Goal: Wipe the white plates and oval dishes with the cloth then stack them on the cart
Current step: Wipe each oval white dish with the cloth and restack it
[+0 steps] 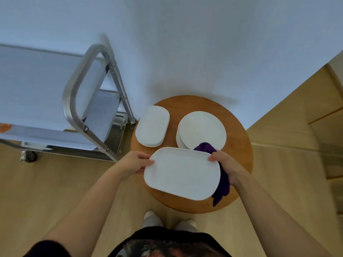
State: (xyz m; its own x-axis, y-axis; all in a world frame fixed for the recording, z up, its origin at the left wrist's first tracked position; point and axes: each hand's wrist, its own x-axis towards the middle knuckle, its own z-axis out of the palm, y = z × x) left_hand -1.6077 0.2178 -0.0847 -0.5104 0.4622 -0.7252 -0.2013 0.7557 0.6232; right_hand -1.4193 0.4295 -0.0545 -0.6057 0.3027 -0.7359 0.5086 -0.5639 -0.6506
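**Oval dish held in both hands above the round surface**

No brand, label or writing can be read on any dish, on the cloth or on the cart.

The round wooden surface [239, 127] stands against a pale wall, its far rim near the wall. The steel cart [78, 101] stands to its left, one leg just beside the surface's left edge. Bare wooden floor [55, 182] lies open in front of the cart and around the near side of the surface.

A white oval dish [182, 173] is held over the near part of the surface, plain and glossy, with rounded corners and a shallow raised rim. The left hand [133, 164] grips its left end, thumb on the top face and fingers curled beneath. The right hand [226, 164] grips the right end, thumb on the rim, with a dark purple cloth [221, 184] bunched between palm and dish; one end of the cloth hangs below the dish and another pokes up behind the hand.

Behind it, a stack of white oval dishes [152, 127] sits on the left of the surface and a stack of round white plates [202, 129] on the right, slightly apart.
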